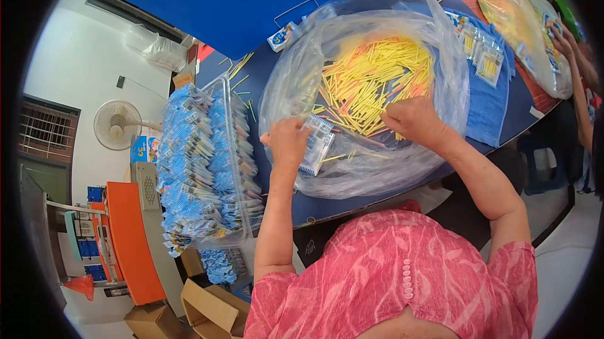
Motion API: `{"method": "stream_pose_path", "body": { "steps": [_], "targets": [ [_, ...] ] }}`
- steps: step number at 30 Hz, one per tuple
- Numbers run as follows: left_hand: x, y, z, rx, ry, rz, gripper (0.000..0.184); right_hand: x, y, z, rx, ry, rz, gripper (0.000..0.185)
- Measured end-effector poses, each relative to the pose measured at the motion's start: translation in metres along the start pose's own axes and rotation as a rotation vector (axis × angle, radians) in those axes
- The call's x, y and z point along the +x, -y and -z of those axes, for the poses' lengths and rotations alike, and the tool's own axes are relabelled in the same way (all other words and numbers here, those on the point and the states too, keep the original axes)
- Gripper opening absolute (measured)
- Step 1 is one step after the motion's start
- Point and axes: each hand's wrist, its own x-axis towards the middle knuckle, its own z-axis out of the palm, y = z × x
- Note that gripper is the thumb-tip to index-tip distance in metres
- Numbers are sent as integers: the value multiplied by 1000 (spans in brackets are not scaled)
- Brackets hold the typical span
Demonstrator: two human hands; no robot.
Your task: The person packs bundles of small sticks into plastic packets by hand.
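Note:
A large clear plastic bag (371,175) lies opened out on the table, with a heap of thin yellow and orange sticks (377,78) inside it. My left hand (288,143) is at the bag's left side, its fingers closed on the edge of a small clear packet with blue print (322,141). The packet lies tilted against the bag; what is in it is too small to tell. Over the right edge of the heap is my right hand (415,122), fingers curled into a pinch at the sticks. My own fingers hide whatever is between them.
A clear tray (242,213) crammed with blue packets (189,163) stands at the left. Loose sticks (239,72) lie behind it. On the right, a blue cloth (481,109) carries several packets (484,56). Another person's hand (560,43) is by a filled bag (516,31).

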Motion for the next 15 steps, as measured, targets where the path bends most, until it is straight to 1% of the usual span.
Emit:
{"method": "stream_pose_path", "body": {
  "steps": [1,2,4,5,6,8,9,10,13,15],
  "targets": [
    [2,0,2,-52,27,28,36,2,1,1,-2,-1,-1,28],
    [3,-2,5,-52,27,23,36,4,3,2,111,48,-51,28],
    [3,-7,10,-530,38,9,26,6,7,4,336,149,-158,29],
    [1,-13,12,-772,48,6,22,7,10,4,332,151,-167,29],
    [0,-19,11,-779,57,4,22,10,15,5,451,218,-194,31],
    [-4,-39,5,-1154,310,36,13,13,21,8,687,344,-250,34],
    [-6,-49,2,-1336,443,53,10,11,22,10,681,341,-262,34],
    [-9,-59,3,-1341,454,49,10,11,23,12,687,354,-261,35],
    [-11,-86,8,-1521,470,180,13,11,19,17,695,376,-248,37],
    [-12,-93,2,-1486,442,174,14,10,14,14,714,309,-302,38]
  ]
}}
